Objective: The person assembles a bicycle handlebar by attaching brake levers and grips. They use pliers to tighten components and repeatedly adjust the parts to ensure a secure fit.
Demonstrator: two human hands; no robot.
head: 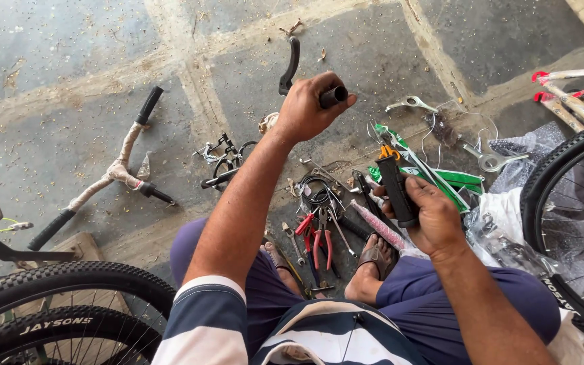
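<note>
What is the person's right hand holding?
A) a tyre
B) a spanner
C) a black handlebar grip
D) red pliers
C: the right hand is closed around a black grip, held upright; the pliers lie on the floor.

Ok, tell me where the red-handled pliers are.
The red-handled pliers lie on the concrete floor at bottom centre of the head view, just left of the sandalled foot, below the left hand.
</note>
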